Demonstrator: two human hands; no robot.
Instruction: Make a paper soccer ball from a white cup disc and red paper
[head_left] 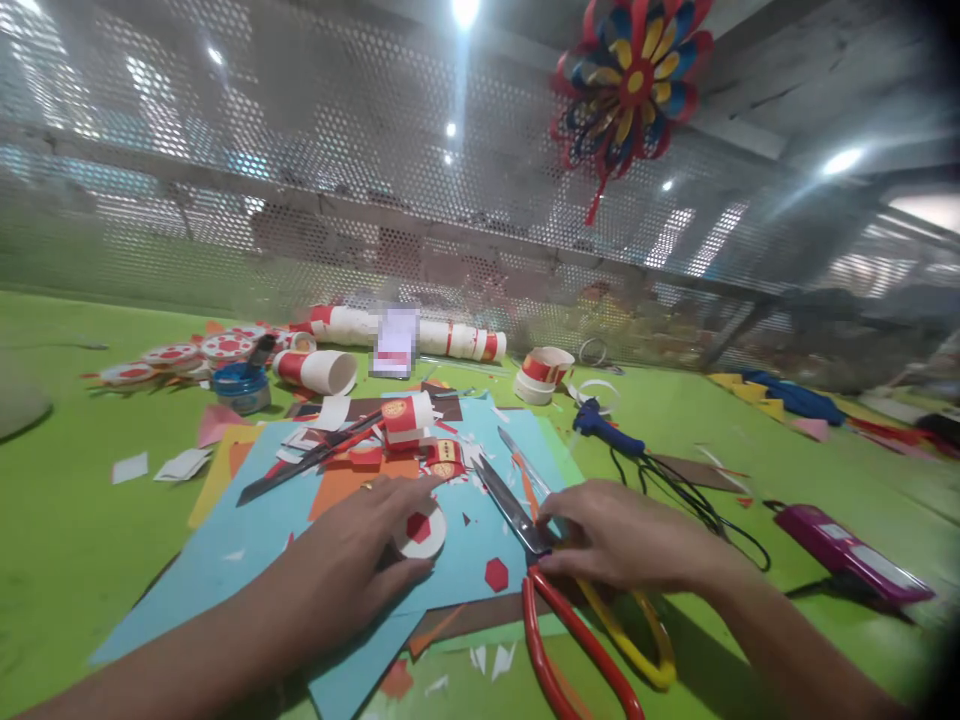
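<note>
My left hand (375,535) is curled around a white round piece (431,535) that has a red hexagon on its face, thumb below it and fingers above. Over the blue paper sheet (262,530), my right hand (607,535) has its fingers closed at the pivot of the red-handled scissors (534,560); how firmly they grip is hard to see. Yellow-handled scissors (652,650) lie partly beneath this hand. Between the hands rests a loose red paper hexagon (496,575). Cut red-and-white paper cup pieces (409,415) and scraps lie just beyond.
Long dark blades (281,478) lie at left. Behind stand a blue jar (240,388), a paper cup (319,371), a stacked cup row (465,340) and cut cup rings (544,372). At right are a blue-handled corded tool (611,430) and a purple box-shaped object (851,555).
</note>
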